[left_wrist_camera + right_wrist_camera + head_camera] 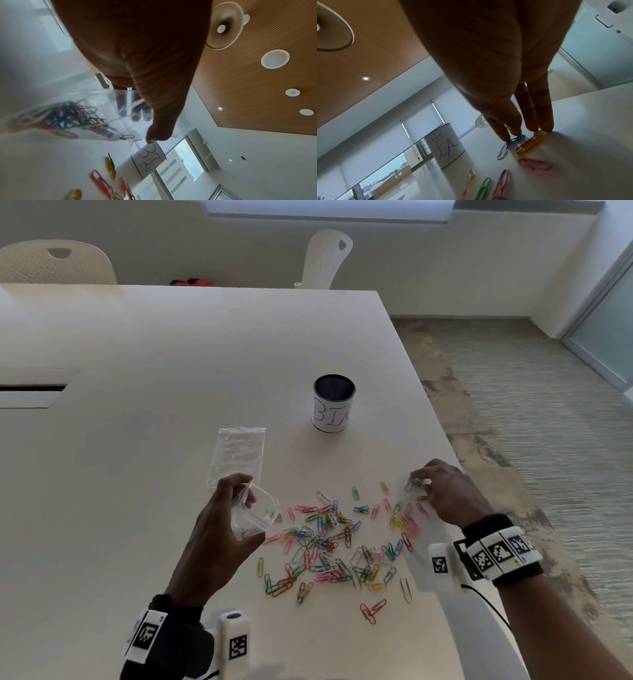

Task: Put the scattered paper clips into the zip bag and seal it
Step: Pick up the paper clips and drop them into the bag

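Clips are the risk: your right hand (442, 494) pinches a blue paper clip (516, 139) at the pile's 2 o'clock edge, fingertips (506, 138) curled on it against the table (171, 354), and a second clip seems to hang from it; I'd judge it could shake loose on the way across. Your left hand (219, 529) grips the zip bag (255, 517) at the pile's 9 o'clock, fingers (135, 116) curled round the open mouth. That soft mouth could fold shut, and the clips already inside (68, 117) could slide out if you tip it. The bag's long axis runs roughly 1 to 7 o'clock, mouth toward 1. Most scattered paper clips (335, 542) still lie on the table. A spare bag (238, 455) lies flat at 12 o'clock of your left hand, lengthwise 12 to 6.
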`<state>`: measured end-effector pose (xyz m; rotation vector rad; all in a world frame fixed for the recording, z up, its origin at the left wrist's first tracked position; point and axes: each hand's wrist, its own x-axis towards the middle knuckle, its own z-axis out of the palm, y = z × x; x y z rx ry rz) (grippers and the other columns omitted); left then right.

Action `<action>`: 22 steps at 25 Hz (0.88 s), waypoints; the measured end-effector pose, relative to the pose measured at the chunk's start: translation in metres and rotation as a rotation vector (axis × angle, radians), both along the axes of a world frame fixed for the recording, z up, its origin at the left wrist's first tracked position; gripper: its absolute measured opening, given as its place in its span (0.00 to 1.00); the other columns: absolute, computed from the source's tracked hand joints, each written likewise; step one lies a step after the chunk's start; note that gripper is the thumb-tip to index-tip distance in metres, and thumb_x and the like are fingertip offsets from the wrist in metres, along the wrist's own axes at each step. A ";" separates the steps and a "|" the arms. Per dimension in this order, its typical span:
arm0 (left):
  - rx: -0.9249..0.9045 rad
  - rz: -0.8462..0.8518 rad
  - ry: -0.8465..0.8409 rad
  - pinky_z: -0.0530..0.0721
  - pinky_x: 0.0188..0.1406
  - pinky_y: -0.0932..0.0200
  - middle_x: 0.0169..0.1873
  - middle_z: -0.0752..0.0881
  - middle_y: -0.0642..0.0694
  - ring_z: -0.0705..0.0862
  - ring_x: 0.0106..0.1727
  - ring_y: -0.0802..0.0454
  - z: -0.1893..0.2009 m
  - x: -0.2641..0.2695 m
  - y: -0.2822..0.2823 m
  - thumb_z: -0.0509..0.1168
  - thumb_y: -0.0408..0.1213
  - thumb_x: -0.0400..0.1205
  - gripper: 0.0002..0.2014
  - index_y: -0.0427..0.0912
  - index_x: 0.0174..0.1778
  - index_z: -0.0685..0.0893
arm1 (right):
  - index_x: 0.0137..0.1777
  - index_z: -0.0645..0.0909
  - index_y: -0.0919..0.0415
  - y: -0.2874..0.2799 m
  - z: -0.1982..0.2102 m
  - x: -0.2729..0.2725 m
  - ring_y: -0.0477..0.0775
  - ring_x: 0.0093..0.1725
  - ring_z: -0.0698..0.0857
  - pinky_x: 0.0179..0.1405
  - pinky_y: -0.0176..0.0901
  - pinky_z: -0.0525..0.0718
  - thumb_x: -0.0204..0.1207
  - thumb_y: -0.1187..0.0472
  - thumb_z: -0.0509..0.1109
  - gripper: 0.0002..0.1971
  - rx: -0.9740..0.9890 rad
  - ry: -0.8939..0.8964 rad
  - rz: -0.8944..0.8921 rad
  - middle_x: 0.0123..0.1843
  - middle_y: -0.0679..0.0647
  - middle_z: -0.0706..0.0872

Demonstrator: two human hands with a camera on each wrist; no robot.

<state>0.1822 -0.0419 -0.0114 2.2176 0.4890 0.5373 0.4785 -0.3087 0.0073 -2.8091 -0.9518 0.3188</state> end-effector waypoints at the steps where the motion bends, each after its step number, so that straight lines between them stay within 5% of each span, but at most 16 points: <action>1: 0.002 -0.002 -0.001 0.87 0.46 0.71 0.54 0.82 0.57 0.83 0.59 0.63 0.001 0.000 0.000 0.85 0.34 0.71 0.41 0.52 0.75 0.70 | 0.70 0.87 0.59 -0.002 0.000 -0.005 0.58 0.65 0.87 0.64 0.47 0.83 0.81 0.70 0.72 0.18 0.006 0.008 0.010 0.68 0.55 0.86; 3: 0.010 0.000 -0.003 0.84 0.46 0.74 0.53 0.82 0.55 0.83 0.59 0.62 0.003 0.000 -0.001 0.85 0.35 0.71 0.40 0.52 0.74 0.70 | 0.67 0.88 0.58 -0.003 -0.002 -0.017 0.57 0.63 0.87 0.62 0.45 0.83 0.82 0.68 0.72 0.15 0.038 0.040 0.035 0.65 0.54 0.87; 7: 0.020 -0.003 0.000 0.85 0.51 0.64 0.53 0.83 0.54 0.84 0.59 0.60 0.006 0.000 -0.004 0.84 0.35 0.71 0.39 0.51 0.74 0.70 | 0.67 0.87 0.54 -0.003 0.009 -0.039 0.49 0.56 0.87 0.59 0.44 0.88 0.83 0.59 0.74 0.13 0.112 0.242 0.087 0.63 0.51 0.87; 10: 0.016 -0.009 0.003 0.87 0.52 0.58 0.53 0.82 0.55 0.84 0.60 0.61 0.007 0.000 -0.006 0.84 0.36 0.72 0.39 0.51 0.74 0.70 | 0.75 0.79 0.50 -0.010 0.021 -0.044 0.48 0.60 0.85 0.61 0.44 0.86 0.74 0.46 0.82 0.30 0.018 0.248 0.053 0.68 0.50 0.82; 13: 0.000 -0.017 -0.001 0.84 0.50 0.65 0.53 0.83 0.55 0.83 0.60 0.63 0.009 -0.001 -0.008 0.83 0.43 0.71 0.38 0.52 0.74 0.70 | 0.78 0.72 0.52 -0.012 0.021 -0.051 0.54 0.67 0.82 0.67 0.47 0.83 0.66 0.44 0.86 0.42 -0.148 0.261 -0.008 0.71 0.54 0.76; 19: -0.026 -0.017 0.000 0.87 0.48 0.60 0.54 0.82 0.58 0.83 0.60 0.61 0.011 -0.004 -0.011 0.79 0.54 0.70 0.38 0.54 0.73 0.70 | 0.61 0.85 0.59 0.006 0.003 -0.066 0.55 0.59 0.84 0.56 0.42 0.83 0.73 0.59 0.84 0.19 0.080 0.227 -0.027 0.54 0.50 0.81; 22: -0.031 -0.020 0.007 0.85 0.46 0.65 0.54 0.82 0.58 0.83 0.60 0.60 0.015 -0.005 -0.011 0.73 0.64 0.68 0.40 0.54 0.73 0.70 | 0.74 0.80 0.57 0.011 0.004 -0.071 0.55 0.62 0.85 0.64 0.47 0.86 0.75 0.52 0.82 0.28 0.126 0.228 -0.011 0.63 0.54 0.82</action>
